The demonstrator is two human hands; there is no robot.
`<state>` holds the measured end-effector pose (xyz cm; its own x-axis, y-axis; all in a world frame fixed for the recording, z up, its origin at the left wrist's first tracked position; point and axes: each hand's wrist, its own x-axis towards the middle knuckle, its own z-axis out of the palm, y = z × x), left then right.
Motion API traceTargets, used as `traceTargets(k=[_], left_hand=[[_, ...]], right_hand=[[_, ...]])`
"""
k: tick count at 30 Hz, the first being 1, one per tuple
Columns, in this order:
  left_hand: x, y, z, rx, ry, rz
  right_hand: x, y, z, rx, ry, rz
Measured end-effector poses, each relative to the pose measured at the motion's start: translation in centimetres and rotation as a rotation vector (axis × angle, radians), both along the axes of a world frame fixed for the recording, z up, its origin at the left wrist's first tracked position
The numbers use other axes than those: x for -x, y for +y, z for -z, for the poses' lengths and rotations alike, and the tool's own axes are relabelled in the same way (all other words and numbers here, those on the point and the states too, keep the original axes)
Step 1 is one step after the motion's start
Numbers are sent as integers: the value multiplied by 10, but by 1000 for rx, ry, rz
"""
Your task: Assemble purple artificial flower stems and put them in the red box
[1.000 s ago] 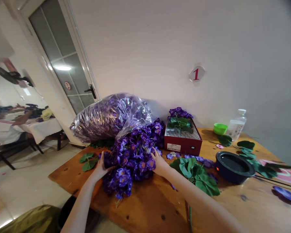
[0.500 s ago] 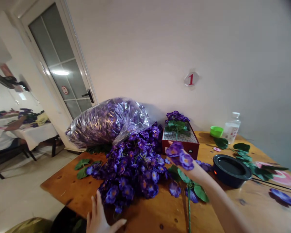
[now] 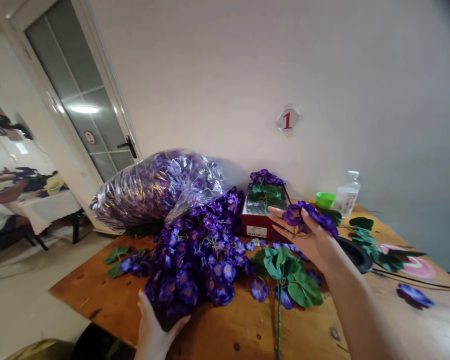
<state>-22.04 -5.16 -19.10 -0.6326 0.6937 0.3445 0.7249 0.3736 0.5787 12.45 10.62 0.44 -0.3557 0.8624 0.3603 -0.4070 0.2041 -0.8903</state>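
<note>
A big heap of loose purple artificial flowers (image 3: 198,250) lies on the wooden table (image 3: 232,330). My left hand (image 3: 153,325) cups the near edge of the heap, fingers spread and pressing against the blooms. My right hand (image 3: 309,240) is raised above the table, palm up, holding a small bunch of purple flowers (image 3: 307,215). Below that hand lies a green leafy stem (image 3: 285,270) with broad leaves.
A clear plastic bag full of purple flowers (image 3: 153,187) sits behind the heap. A red box (image 3: 258,222) with a flower sprig stands by the wall. A black round pot (image 3: 354,252), a green cup (image 3: 325,200), a bottle (image 3: 346,195) and loose leaves (image 3: 378,245) lie to the right.
My right hand left the heap, lifted a few purple flowers and moved right and up. My left hand slid from the heap's left side to its near edge.
</note>
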Motion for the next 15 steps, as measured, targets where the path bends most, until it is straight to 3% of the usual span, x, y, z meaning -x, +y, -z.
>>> traceTargets(k=[3, 5, 7, 11, 13, 15], left_hand=[[-8, -26, -11, -204, 48, -72], [-27, -31, -33, -307, 29, -18], [-59, -23, -66, -322, -20, 226], [-141, 21, -147, -225, -192, 852], [-174, 42, -183, -164, -174, 1035], [-194, 57, -207, -151, -104, 1129]], right_hand=[[1, -3, -5, -3, -19, -38], [2, -10, -8, -7, -21, -76], [5, -22, -11, -28, -17, -120], [14, -50, -14, -140, -181, -100], [14, -60, -15, -211, -292, -52], [10, -65, -17, -259, -326, -24]])
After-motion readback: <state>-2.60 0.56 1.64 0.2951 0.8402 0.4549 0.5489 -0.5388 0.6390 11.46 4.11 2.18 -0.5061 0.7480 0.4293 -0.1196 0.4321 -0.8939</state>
